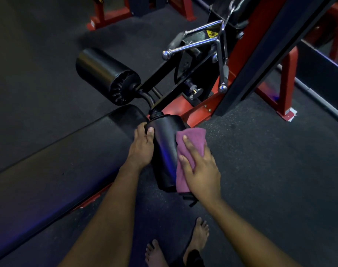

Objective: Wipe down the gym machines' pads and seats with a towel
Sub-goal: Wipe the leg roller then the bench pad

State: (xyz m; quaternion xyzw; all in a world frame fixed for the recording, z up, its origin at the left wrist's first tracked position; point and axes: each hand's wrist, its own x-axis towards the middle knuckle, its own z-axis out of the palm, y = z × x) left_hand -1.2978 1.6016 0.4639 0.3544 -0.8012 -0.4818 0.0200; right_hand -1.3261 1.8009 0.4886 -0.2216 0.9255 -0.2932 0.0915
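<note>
The left hand [142, 145] gripped the near roller pad [164, 151] at its left side; the right hand [201, 168], fingers straight, pressed the purple towel [191, 137] flat on its right side. For a good wipe, the pad probably needed holding against turning

Dim and underexposed, with the floor [270, 170] and bench pad [48, 180] going near black toward the left. Blue-violet sheen on the roller pad [164, 155], faint blue tint along the bench pad's near edge. Hard glare on the chrome handle [195, 45]. The towel [191, 143] is the brightest colour. Detail is soft and smeary overall — straight lines bow at the edges.
</note>
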